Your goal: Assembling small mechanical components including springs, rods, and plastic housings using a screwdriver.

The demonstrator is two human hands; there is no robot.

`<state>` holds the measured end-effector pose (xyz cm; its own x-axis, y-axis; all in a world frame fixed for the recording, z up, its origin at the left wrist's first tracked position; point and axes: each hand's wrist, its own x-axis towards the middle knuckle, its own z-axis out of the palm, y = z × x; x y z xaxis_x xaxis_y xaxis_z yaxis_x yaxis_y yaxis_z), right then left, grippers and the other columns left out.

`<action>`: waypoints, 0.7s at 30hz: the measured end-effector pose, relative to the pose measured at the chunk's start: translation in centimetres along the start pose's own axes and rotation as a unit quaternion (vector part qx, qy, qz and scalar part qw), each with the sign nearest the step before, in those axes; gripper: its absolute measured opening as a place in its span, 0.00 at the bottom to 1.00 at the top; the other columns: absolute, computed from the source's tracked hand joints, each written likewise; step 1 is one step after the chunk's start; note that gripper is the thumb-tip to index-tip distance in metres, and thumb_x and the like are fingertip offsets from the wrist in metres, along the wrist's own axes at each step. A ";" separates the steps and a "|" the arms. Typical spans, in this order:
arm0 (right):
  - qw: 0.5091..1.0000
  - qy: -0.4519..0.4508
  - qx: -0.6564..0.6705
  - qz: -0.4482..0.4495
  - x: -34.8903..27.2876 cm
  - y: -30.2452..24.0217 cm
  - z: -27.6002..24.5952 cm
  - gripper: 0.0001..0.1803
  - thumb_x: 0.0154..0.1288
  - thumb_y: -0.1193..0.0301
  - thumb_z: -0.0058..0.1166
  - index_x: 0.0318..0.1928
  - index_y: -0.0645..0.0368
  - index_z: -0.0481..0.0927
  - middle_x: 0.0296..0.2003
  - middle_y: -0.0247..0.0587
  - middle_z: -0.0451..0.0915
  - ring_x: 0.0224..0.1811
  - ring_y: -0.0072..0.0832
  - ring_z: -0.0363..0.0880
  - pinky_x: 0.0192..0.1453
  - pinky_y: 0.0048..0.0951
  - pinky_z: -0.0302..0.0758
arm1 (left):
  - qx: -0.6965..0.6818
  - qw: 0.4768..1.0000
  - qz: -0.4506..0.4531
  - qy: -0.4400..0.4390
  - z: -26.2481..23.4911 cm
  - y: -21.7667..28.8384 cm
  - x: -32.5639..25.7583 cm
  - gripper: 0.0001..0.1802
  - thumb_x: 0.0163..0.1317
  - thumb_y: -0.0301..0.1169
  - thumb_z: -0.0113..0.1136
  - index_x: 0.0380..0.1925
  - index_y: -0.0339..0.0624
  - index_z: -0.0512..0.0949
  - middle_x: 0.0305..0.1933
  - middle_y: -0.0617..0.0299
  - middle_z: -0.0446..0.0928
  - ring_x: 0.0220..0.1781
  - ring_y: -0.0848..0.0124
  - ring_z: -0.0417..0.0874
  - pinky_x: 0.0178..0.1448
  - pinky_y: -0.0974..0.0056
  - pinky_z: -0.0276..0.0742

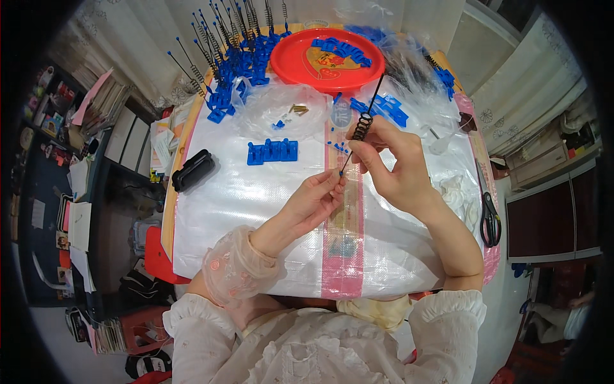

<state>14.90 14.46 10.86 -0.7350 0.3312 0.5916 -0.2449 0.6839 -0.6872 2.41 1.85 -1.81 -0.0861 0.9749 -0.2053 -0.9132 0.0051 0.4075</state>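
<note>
My right hand (401, 160) pinches a thin black rod with a coiled black spring (362, 127) around it, tilted up to the right. At the rod's lower end my left hand (322, 194) closes its fingertips on a small blue tip (341, 173). Just beyond my hands, several tiny blue caps (338, 146) lie scattered on the white woven sheet (256, 205). To the left sits a blue plastic part with upright clips (273, 152). Behind it, a clear plastic bag (262, 105) has small brass-coloured pins (299, 109) on it.
A red round tray (284, 64) with blue parts stands at the back. Many blue bases with upright spring rods (240, 61) crowd the far left. A black case (194, 171) lies at the left edge, black-handled scissors (490, 221) at the right. More blue pieces (391, 110) lie right of centre.
</note>
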 end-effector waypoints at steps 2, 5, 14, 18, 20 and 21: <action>1.000 -0.001 -0.001 -0.002 0.0 0.0 0.0 0.08 0.63 0.79 0.60 0.40 0.68 0.77 0.24 0.44 0.80 0.21 0.30 0.80 0.26 0.28 0.73 | -0.003 1.000 -0.001 -0.001 0.0 0.0 0.0 0.09 0.72 0.31 0.58 0.47 0.39 0.79 0.40 0.64 0.78 0.37 0.80 0.76 0.44 0.77 0.77; 1.000 -0.002 -0.004 -0.001 0.0 -0.1 0.0 0.08 0.63 0.79 0.60 0.40 0.68 0.76 0.24 0.45 0.80 0.21 0.31 0.80 0.26 0.28 0.73 | -0.006 1.000 -0.003 -0.003 0.0 0.0 0.0 0.09 0.72 0.31 0.58 0.46 0.39 0.79 0.40 0.64 0.78 0.37 0.80 0.76 0.44 0.76 0.77; 1.000 -0.001 -0.008 -0.007 0.0 0.0 0.0 0.07 0.63 0.79 0.61 0.38 0.67 0.76 0.23 0.43 0.79 0.21 0.31 0.80 0.25 0.29 0.72 | 0.008 1.000 0.002 0.004 0.3 0.0 -0.1 0.09 0.72 0.31 0.58 0.46 0.39 0.78 0.40 0.65 0.78 0.37 0.81 0.76 0.43 0.78 0.77; 0.998 -0.005 -0.050 -0.043 -0.3 -0.5 0.1 0.07 0.61 0.78 0.62 0.38 0.65 0.77 0.24 0.43 0.80 0.22 0.33 0.82 0.25 0.30 0.73 | 0.031 0.999 0.002 0.013 0.1 0.0 0.1 0.09 0.73 0.32 0.57 0.46 0.39 0.78 0.39 0.67 0.78 0.36 0.83 0.76 0.43 0.78 0.77; 0.993 -0.018 -0.087 -0.072 -0.4 -1.0 0.0 0.08 0.60 0.78 0.63 0.38 0.63 0.78 0.26 0.43 0.82 0.23 0.35 0.83 0.25 0.31 0.74 | 0.046 0.999 0.004 0.018 0.3 0.1 0.0 0.09 0.73 0.32 0.57 0.46 0.40 0.78 0.39 0.68 0.77 0.36 0.84 0.76 0.43 0.78 0.76; 0.994 -0.019 -0.083 -0.075 -0.5 -1.2 0.0 0.08 0.59 0.78 0.63 0.39 0.62 0.78 0.26 0.43 0.82 0.24 0.35 0.83 0.25 0.31 0.74 | 0.049 0.999 0.006 0.019 0.6 0.1 0.0 0.09 0.73 0.32 0.57 0.46 0.40 0.78 0.38 0.68 0.77 0.36 0.84 0.75 0.43 0.79 0.76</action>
<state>15.55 13.45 11.40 -0.7224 0.1956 0.6632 -0.2477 0.8223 -0.5124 2.56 1.95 -1.21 -0.1130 0.9661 -0.2319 -0.8687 0.0172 0.4951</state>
